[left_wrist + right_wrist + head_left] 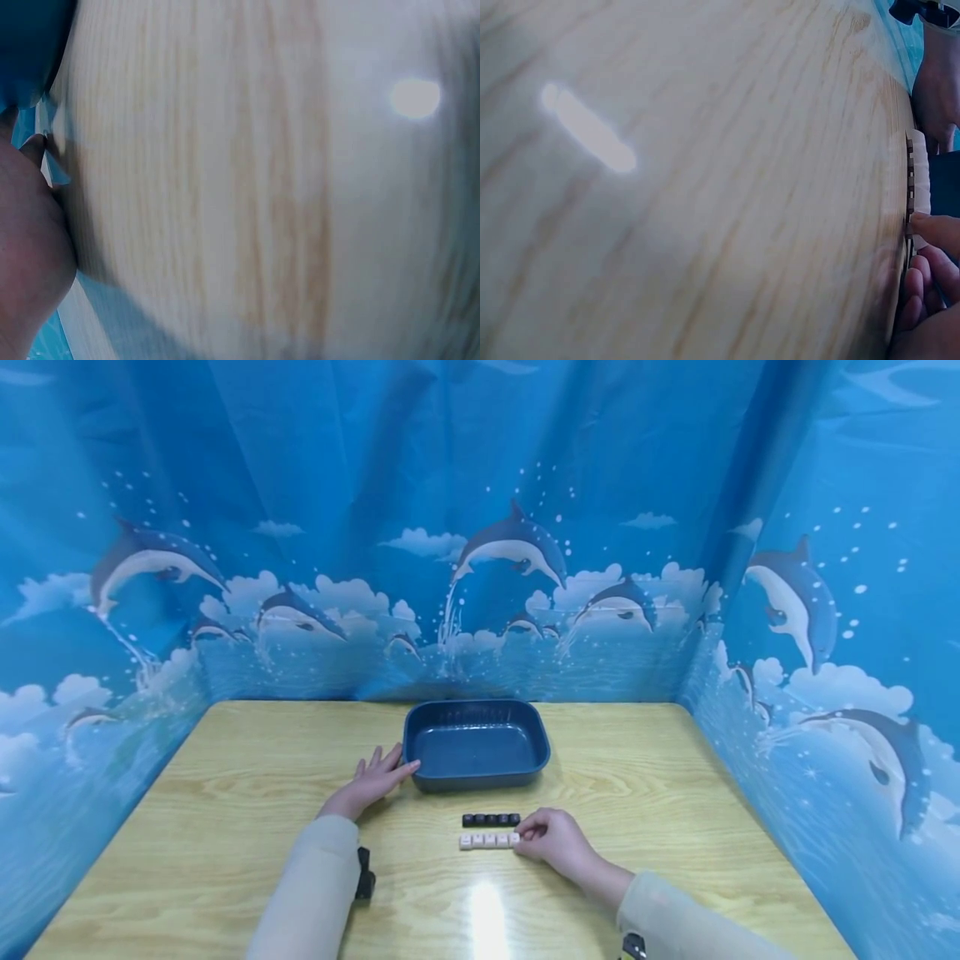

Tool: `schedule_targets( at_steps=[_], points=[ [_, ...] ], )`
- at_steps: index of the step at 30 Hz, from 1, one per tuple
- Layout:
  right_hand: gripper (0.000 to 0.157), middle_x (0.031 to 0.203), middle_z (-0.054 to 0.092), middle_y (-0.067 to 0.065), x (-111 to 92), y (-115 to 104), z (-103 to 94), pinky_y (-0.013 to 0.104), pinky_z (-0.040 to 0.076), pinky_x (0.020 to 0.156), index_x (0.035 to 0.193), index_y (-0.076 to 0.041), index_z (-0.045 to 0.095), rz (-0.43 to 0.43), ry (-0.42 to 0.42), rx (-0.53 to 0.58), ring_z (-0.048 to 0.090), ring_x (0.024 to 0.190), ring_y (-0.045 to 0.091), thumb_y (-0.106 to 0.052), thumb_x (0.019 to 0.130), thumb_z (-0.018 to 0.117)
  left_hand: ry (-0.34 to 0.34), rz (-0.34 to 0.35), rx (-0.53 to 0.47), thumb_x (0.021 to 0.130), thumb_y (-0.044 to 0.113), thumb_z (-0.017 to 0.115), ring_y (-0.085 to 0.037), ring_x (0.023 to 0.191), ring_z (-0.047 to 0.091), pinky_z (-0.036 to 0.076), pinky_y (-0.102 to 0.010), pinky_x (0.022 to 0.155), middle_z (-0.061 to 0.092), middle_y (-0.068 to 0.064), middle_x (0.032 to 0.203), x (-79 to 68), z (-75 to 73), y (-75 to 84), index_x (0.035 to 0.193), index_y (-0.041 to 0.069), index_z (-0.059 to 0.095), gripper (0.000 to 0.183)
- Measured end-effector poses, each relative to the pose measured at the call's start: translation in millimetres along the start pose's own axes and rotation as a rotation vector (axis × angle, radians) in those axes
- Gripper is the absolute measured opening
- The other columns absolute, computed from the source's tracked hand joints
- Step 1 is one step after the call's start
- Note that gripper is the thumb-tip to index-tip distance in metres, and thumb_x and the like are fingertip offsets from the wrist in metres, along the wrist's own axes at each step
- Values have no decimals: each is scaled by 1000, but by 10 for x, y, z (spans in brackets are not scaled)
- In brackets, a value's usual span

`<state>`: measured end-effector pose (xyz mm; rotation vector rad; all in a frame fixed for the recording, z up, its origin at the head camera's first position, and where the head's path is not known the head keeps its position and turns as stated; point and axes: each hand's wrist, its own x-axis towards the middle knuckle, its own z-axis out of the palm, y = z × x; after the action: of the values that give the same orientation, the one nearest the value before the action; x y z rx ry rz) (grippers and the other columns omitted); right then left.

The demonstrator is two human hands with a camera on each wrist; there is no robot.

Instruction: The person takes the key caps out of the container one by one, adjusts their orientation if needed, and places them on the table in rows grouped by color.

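My left hand point(372, 779) rests with extended fingers against the left front corner of a dark blue rectangular basin point(476, 779). In the left wrist view, part of that hand point(31, 251) shows beside the basin's side. Toward me from the basin lie two short rows of keycaps, several in each: black keycaps point(491, 820) behind, white keycaps point(490, 841) in front. At the right end of the white row, my right hand point(558, 843) pinches the last keycap between thumb and fingers. The right wrist view shows this hand point(939, 289) at the row's end.
Everything stands on a wood-grain table point(285, 777). A blue curtain point(337, 527) printed with dolphins borders its back and sides. Bright lamp glare point(487, 918) lies on the tabletop near me. A black wrist device point(364, 873) sits on my left sleeve.
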<state>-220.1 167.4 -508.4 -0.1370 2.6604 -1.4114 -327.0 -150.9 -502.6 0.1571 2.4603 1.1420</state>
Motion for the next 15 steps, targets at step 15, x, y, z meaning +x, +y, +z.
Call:
schedule_targets(
  at_steps=[15],
  points=[
    [19,73,61,-2,3,1,-2,23,48,58,86,-5,74,17,-16,12,55,67,13,-4,70,83,2,-2,4,98,57,44,-32,145,-19,-18,-54,111,3,-14,162,7,2,-2,157,7,9,85]
  ],
)
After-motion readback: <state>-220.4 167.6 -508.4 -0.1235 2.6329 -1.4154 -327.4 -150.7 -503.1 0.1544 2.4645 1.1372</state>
